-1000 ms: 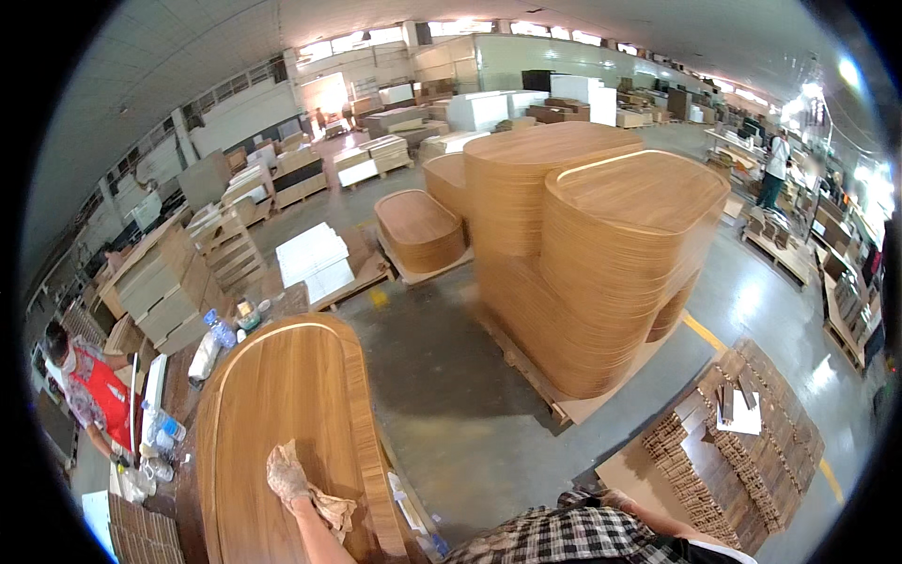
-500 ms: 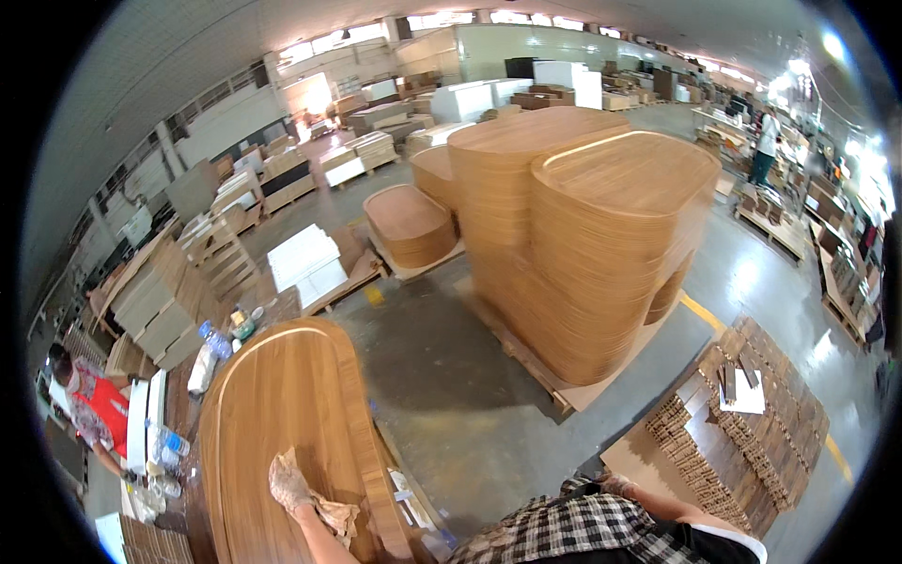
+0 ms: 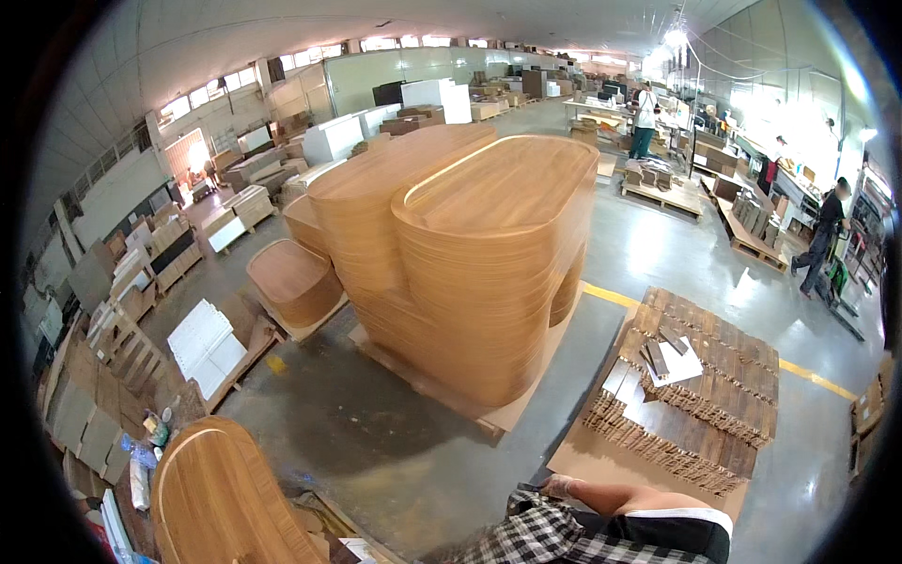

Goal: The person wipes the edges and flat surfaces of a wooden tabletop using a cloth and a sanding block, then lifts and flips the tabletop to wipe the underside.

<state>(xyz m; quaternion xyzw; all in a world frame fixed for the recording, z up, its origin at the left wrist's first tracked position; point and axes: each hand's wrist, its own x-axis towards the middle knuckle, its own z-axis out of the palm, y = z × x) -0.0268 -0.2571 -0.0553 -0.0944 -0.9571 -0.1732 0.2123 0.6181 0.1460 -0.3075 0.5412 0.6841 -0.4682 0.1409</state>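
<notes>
At the lower left lies a brown wooden tray-like panel (image 3: 218, 489) with a rounded end and a raised rim. My left hand is out of view. Beside the black-and-white checked shirt (image 3: 536, 531), my right hand (image 3: 561, 485) shows in part, in a pale covering, with the arm bent and close to my body. Its fingers are mostly hidden, and I cannot make out anything in it. Beyond it stands a tall stack of similar rounded wooden panels (image 3: 470, 291) on a pallet.
To the right, bundled dark wooden strips (image 3: 695, 376) lie on cardboard, with a white sheet (image 3: 675, 362) on top. White boards (image 3: 207, 346) rest on a pallet at left. Bottles (image 3: 155, 430) stand by the panel. At far right a person (image 3: 827, 230) is by a green pallet jack (image 3: 838, 274).
The view has swung to the right. My left hand, which was on the panel with a crumpled tan cloth or paper, has gone out of view. My right hand stays by my body.
</notes>
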